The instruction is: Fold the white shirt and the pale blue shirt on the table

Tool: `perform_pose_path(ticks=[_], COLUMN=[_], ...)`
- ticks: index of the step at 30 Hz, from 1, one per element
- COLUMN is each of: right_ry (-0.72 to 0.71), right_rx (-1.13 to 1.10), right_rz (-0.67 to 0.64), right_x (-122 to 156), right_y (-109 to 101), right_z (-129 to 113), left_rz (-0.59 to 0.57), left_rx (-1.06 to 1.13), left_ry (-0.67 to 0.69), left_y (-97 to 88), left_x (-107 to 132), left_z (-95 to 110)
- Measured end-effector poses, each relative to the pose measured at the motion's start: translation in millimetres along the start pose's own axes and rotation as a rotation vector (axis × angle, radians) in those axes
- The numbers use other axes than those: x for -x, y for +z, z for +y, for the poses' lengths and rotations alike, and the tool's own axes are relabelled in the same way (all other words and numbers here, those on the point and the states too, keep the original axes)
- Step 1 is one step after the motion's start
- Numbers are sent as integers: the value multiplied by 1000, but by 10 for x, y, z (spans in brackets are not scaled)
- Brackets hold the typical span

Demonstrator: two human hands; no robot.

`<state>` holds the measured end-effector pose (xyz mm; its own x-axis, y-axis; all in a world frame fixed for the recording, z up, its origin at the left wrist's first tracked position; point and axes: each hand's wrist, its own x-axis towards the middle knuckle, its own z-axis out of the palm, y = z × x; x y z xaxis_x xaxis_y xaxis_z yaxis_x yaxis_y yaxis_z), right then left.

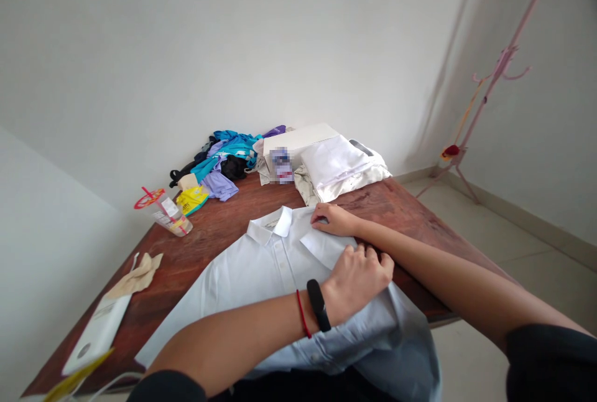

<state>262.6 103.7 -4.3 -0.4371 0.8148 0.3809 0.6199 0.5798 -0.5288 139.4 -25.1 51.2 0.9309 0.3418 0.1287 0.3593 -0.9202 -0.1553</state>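
Observation:
A white button-up shirt lies front up on the wooden table, its collar toward the far side and its lower part hanging over the near edge. My right hand is at the shoulder on the right, its fingers closed in a pinch on the cloth. Crossing over the shirt, my left hand grips the right side of it with curled fingers. Between the hands a flap of the shirt is folded inward. My left fingertips are partly hidden behind the knuckles. A black band and a red string circle my left wrist.
On the table stand a plastic drink cup and a white box. Heaped clothes, folded white cloth and a white power bank-like device lie around the shirt. A pink coat stand is at right.

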Motion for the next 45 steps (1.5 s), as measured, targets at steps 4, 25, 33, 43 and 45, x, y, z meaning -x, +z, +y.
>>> perform_pose_path(ticks=[4,25,33,43,45], right_ry=[-7,-21,-80,-66,-63], right_rx=[-4,-32,-47,-45,-49], right_rz=[1,-7,-57,-97,-99], right_x=[-7,4,13,10,11], right_y=[11,36,54,35,35], right_z=[9,54,87,74,73], left_rz=[-22,61,19,-60,-74], left_rx=[75,67,36,375,398], left_ry=[-42,-28,-38,3,18], left_y=[55,131,267,265,229], left_x=[33,133,218,447,493], left_z=[-18,-45,50,44,48])
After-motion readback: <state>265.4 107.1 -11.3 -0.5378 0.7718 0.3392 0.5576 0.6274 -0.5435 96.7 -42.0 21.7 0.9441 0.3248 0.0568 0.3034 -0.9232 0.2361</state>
